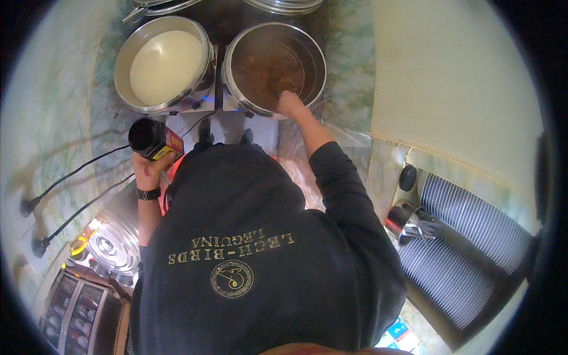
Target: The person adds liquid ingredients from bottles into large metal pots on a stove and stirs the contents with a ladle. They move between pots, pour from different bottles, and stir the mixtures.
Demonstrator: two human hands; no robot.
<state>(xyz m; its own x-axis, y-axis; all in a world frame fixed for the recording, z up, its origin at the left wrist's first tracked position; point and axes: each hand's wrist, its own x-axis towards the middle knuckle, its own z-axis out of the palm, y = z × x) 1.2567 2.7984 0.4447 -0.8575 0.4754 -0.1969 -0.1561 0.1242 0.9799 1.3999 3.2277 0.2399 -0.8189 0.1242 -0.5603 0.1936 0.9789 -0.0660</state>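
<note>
My left hand (150, 166), with a dark watch on the wrist, grips a dark jar (167, 140) with a red and yellow label that bears writing. The round end of the jar faces up; whether that is a lid or its mouth is unclear. My right hand (290, 104) is curled over the near rim of a round steel pot (320, 73) of brown liquid (266, 73). Its fingers point down toward the liquid, and I cannot make out whether they hold anything. Left of that pot stands another steel pot (122, 73) filled with a pale cream-coloured substance (166, 66).
Both pots rest on white bases with blue lights. Steel lids (284, 4) lie behind them. Black power cords (84, 166) run to the left wall. At right, rows of stacked plates (475, 222) flank a steel container of cutlery (406, 222). A round steel lid (113, 244) is at lower left.
</note>
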